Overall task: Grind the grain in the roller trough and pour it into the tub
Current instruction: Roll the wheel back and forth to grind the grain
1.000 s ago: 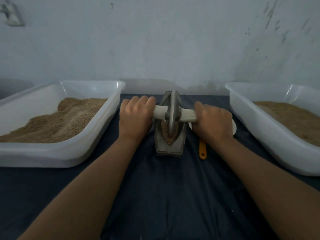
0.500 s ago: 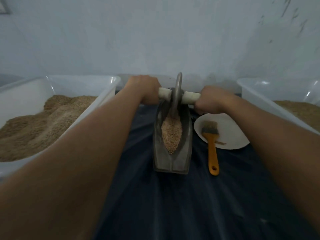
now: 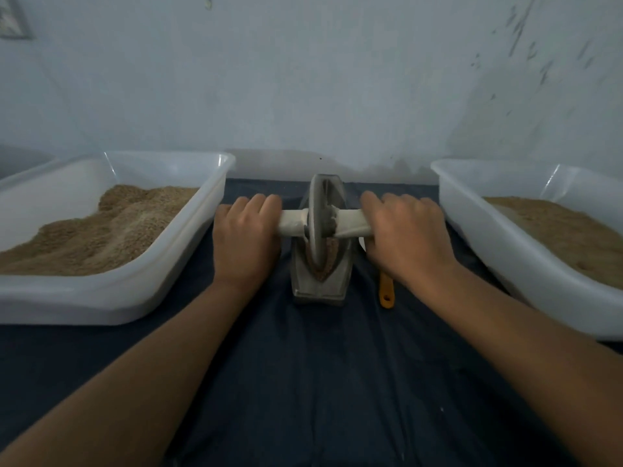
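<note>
So the grey metal disc roller (image 3: 317,219) has rolled back toward me along the grey boat-shaped metal trough (image 3: 320,281). My left hand (image 3: 246,237) and right hand (image 3: 409,235) each clench its pale handle (image 3: 350,224), one either side for even pressure. The brown grain (image 3: 325,264) sits under the roller.

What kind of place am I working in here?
Likely a small hand-milling workbench, not a kitchen: a metal roller trough on dark cloth, white tubs of grain left and right, against a bare scuffed wall.
</note>
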A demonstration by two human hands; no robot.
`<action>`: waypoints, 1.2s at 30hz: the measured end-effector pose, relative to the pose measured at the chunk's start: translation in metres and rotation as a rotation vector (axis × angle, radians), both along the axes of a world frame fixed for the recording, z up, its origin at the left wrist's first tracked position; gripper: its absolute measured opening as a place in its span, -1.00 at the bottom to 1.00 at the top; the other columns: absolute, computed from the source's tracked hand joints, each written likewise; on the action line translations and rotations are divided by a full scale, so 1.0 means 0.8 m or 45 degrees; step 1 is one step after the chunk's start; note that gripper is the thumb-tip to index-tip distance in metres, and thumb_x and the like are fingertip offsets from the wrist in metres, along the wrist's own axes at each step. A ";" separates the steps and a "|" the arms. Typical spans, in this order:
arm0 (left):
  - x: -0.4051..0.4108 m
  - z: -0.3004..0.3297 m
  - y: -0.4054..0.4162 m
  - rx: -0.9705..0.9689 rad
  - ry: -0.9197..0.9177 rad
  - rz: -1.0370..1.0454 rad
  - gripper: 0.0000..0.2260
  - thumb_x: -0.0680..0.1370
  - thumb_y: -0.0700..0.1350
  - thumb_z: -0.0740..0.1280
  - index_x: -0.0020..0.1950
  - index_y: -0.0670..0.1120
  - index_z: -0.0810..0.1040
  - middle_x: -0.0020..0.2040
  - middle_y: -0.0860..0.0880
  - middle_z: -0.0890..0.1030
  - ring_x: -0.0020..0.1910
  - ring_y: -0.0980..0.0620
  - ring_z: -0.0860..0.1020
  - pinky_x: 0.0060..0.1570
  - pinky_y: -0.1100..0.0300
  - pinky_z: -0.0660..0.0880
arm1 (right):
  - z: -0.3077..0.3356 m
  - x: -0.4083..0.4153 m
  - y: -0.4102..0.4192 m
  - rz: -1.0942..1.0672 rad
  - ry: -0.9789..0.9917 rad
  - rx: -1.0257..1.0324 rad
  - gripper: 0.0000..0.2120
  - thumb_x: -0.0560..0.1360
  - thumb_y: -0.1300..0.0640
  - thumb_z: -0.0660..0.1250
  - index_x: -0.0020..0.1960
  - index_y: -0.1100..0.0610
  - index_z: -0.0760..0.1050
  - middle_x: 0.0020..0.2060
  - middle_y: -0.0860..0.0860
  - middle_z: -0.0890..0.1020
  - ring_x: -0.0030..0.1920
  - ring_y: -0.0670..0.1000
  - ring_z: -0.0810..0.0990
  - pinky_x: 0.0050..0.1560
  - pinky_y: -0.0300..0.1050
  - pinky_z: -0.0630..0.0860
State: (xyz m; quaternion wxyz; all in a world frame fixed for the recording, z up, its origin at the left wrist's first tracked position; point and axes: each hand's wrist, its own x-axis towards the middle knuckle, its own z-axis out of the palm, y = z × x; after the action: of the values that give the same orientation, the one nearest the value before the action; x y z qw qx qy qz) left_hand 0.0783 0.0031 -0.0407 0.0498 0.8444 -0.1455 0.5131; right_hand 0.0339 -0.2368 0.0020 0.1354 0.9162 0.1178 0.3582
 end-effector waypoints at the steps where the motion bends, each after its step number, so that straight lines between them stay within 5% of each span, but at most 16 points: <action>1: 0.001 0.000 0.000 0.005 0.021 0.006 -0.82 0.43 -0.28 0.27 -0.15 -0.03 0.34 -0.27 -0.04 0.46 -0.30 -0.08 0.38 -0.24 0.07 0.15 | -0.002 0.001 0.000 0.000 -0.035 -0.010 -0.84 0.43 0.11 0.34 -0.05 0.09 0.40 -0.32 0.03 0.49 -0.36 0.10 0.42 -0.35 -0.07 0.25; 7: 0.072 0.039 -0.010 0.225 0.501 0.083 -0.92 0.49 -0.11 0.36 -0.03 -0.05 0.52 -0.16 -0.12 0.62 -0.16 -0.22 0.61 -0.22 0.03 0.47 | 0.012 0.085 -0.007 -0.154 0.259 0.086 -0.83 0.39 -0.02 0.41 -0.16 0.02 0.46 -0.40 -0.05 0.42 -0.42 0.01 0.37 -0.42 -0.17 0.12; 12: 0.149 0.075 -0.029 0.296 0.951 0.169 -0.77 0.50 0.03 0.39 0.14 0.04 0.60 0.05 -0.09 0.65 0.04 -0.20 0.63 -0.12 0.03 0.43 | 0.035 0.166 -0.011 -0.210 0.388 0.162 -0.74 0.30 -0.17 0.34 -0.17 0.00 0.51 -0.36 -0.02 0.47 -0.41 0.00 0.40 -0.40 -0.18 0.21; 23: 0.046 0.038 -0.013 0.157 0.465 0.064 -0.89 0.50 -0.18 0.35 -0.06 -0.03 0.44 -0.16 -0.06 0.60 -0.18 -0.16 0.57 -0.17 -0.03 0.48 | 0.013 0.061 0.003 -0.108 0.195 0.128 -0.78 0.42 0.00 0.43 -0.02 0.03 0.46 -0.28 0.00 0.54 -0.28 0.10 0.54 -0.33 -0.09 0.31; 27: -0.015 0.028 -0.004 0.098 0.251 -0.005 -0.80 0.41 -0.30 0.34 -0.14 -0.05 0.38 -0.24 -0.06 0.50 -0.28 -0.12 0.46 -0.27 0.02 0.31 | 0.003 -0.006 0.001 0.017 0.038 0.053 -0.74 0.38 0.03 0.36 -0.02 0.06 0.36 -0.30 0.01 0.48 -0.35 0.07 0.36 -0.35 -0.07 0.20; 32: -0.022 0.021 0.010 0.152 0.327 0.017 -0.71 0.34 -0.30 0.44 -0.15 -0.05 0.38 -0.29 -0.05 0.50 -0.34 -0.11 0.46 -0.34 0.09 0.21 | 0.002 -0.001 0.000 0.044 -0.038 -0.022 -0.73 0.32 0.08 0.40 -0.10 0.07 0.34 -0.37 -0.01 0.41 -0.38 0.05 0.28 -0.36 -0.09 0.12; 36: 0.034 0.035 -0.016 0.196 0.416 0.186 -0.84 0.47 -0.18 0.34 -0.17 -0.01 0.38 -0.26 -0.01 0.55 -0.27 -0.10 0.52 -0.26 0.08 0.25 | 0.001 0.067 -0.009 -0.104 0.198 0.115 -0.81 0.39 -0.02 0.39 -0.09 0.01 0.42 -0.36 -0.08 0.41 -0.38 0.05 0.36 -0.38 -0.11 0.16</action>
State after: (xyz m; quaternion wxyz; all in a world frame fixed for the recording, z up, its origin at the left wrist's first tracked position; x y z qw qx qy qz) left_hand 0.1056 -0.0098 -0.0127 -0.0292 0.9261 -0.1125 0.3589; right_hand 0.0878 -0.2439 0.0025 0.0990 0.9505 0.0744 0.2850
